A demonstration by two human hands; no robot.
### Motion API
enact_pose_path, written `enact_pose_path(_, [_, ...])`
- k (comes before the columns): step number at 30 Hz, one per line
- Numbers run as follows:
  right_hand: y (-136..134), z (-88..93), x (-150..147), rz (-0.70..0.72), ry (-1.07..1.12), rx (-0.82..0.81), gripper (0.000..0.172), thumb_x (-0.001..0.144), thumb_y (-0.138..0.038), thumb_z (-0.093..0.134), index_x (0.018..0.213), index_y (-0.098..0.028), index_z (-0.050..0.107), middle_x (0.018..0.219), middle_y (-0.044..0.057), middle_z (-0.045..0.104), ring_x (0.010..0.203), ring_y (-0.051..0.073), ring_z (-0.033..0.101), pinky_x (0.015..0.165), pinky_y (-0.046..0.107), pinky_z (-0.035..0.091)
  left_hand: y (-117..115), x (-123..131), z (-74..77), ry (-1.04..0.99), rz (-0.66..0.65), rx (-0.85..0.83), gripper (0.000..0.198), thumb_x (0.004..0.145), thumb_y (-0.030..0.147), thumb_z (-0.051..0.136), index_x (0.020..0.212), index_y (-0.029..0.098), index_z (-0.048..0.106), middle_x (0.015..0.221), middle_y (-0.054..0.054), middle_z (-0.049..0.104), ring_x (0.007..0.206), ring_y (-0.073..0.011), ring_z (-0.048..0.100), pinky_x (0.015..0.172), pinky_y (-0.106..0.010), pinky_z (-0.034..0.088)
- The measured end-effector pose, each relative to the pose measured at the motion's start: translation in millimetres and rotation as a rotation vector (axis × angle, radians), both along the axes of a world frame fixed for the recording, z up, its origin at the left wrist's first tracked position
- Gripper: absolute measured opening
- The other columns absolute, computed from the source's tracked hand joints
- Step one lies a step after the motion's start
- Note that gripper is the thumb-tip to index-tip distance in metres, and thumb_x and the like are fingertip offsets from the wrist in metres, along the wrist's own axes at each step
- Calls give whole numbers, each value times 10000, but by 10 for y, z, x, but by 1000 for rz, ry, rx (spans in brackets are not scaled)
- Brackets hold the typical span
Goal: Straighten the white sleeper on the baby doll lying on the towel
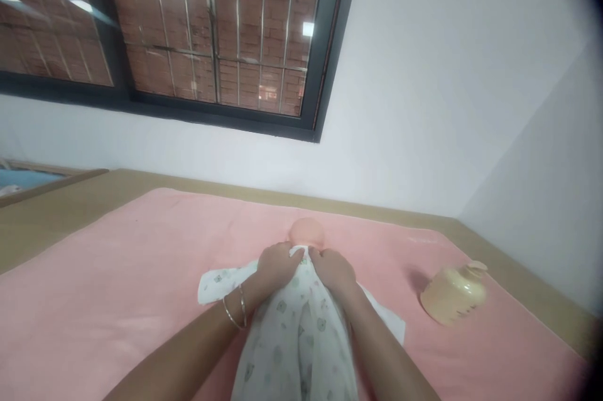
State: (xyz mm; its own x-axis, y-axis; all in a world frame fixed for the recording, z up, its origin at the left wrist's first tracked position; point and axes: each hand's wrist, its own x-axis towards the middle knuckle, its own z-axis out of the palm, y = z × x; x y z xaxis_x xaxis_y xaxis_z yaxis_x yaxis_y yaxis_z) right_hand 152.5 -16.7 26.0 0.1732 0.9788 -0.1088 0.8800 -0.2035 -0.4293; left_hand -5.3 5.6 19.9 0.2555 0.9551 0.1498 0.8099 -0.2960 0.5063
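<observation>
On a pink mat (164, 263) lies what looks like a baby doll; only its round, skin-toned head (306, 232) shows, above a white printed baby garment (282, 338). My left hand (279, 268) is closed on the left side of the garment's neckline. Opposite it, my right hand (334, 270) pinches the right side of the same neckline, just below the head. The garment's sleeves spread out to both sides, partly under my forearms. The doll's body is hidden by the cloth.
A pale yellow bottle (453, 294) with a spout-like top stands on the mat to the right. Tan surface edging (377, 209) borders the mat, with a white wall (424, 105) behind. A dark-framed window (320, 74) is above. Something blue (31, 180) shows at far left.
</observation>
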Motion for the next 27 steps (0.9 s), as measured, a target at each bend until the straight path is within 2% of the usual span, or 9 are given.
enact_pose_path(27, [3, -1, -16, 13, 1, 31, 661, 903, -559, 191, 982, -128, 686, 1011, 177, 672, 934, 279, 627, 777, 361, 450, 40, -18, -57, 0, 8, 13, 443, 884, 516, 304, 793, 197, 598, 860, -79, 673, 763, -220, 598, 637, -297, 374])
